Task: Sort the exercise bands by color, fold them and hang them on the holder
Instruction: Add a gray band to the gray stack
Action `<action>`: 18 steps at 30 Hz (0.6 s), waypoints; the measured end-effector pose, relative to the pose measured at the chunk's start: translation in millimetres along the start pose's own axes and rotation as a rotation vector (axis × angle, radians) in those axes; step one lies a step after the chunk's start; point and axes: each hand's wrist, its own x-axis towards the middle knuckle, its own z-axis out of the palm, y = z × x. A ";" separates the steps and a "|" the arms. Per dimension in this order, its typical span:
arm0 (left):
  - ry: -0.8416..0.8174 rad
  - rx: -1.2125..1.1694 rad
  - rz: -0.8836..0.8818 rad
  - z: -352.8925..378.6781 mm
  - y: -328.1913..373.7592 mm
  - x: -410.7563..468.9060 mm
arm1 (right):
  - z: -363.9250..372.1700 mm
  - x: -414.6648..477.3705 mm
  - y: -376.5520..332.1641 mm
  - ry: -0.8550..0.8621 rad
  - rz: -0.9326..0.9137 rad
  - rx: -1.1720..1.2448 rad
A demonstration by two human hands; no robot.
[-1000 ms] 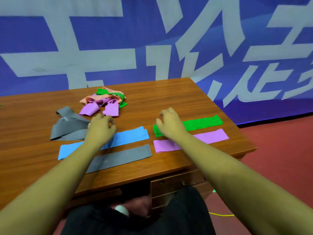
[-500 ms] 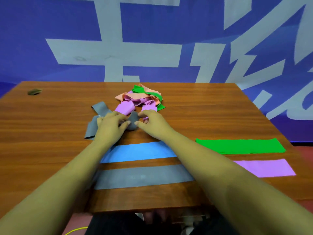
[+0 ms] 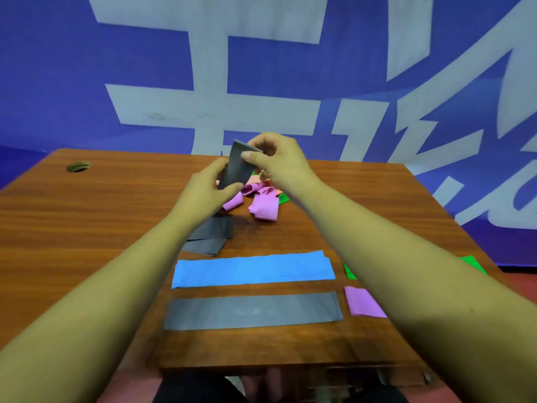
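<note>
**Head view: both hands pinching one grey band above the far tabletop**

- Left hand (image 3: 203,196): thumb and fingers closed on the lower end of the lifted grey band (image 3: 236,170).
- Right hand (image 3: 276,161): thumb and fingertips closed on the upper end of the same band. Remaining fingers are curled.
- Lifted grey band: held in the air at 12 o'clock, roughly upright and tilted slightly. It is off the tabletop (image 3: 87,228), with the mixed pile behind and below it.
- Mixed pile (image 3: 263,205): crumpled purple, orange and green bands at 12–1 o'clock, on the far half of the tabletop. Partly hidden by both hands.
- Loose grey bands (image 3: 212,234): lying overlapped just toward 6 o'clock of the left hand, partly under the left forearm.
- Blue band (image 3: 252,269): flat, running 9-to-3, near the middle.
- Flat grey band (image 3: 252,311): parallel to the blue band on its 6 o'clock side, with a narrow gap between them.
- Purple band (image 3: 363,302): flat at 4 o'clock, just beside the flat grey band's end. The right forearm covers most of it.
- Green band (image 3: 348,271): at 3 o'clock, only its ends showing either side of the right forearm.
- Round hole (image 3: 78,167) in the tabletop at 10 o'clock.
</note>
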 end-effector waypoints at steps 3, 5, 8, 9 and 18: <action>0.068 -0.029 -0.063 8.8 9.3 2.2 | -5.9 -3.2 -29.6 0.058 -0.072 -0.075; 0.084 -0.036 -0.077 10.2 7.7 1.6 | -18.3 -7.3 -45.5 0.130 -0.110 -0.070; 0.017 0.043 -0.109 5.4 -3.3 -5.9 | -49.0 -11.6 -56.3 0.253 -0.089 -0.034; -0.002 0.049 -0.130 2.6 -5.8 -8.9 | -60.6 -11.9 -54.4 0.300 -0.054 -0.013; -0.060 -0.074 -0.111 -26.0 9.4 -8.0 | -115.0 -41.0 23.9 0.597 0.344 0.166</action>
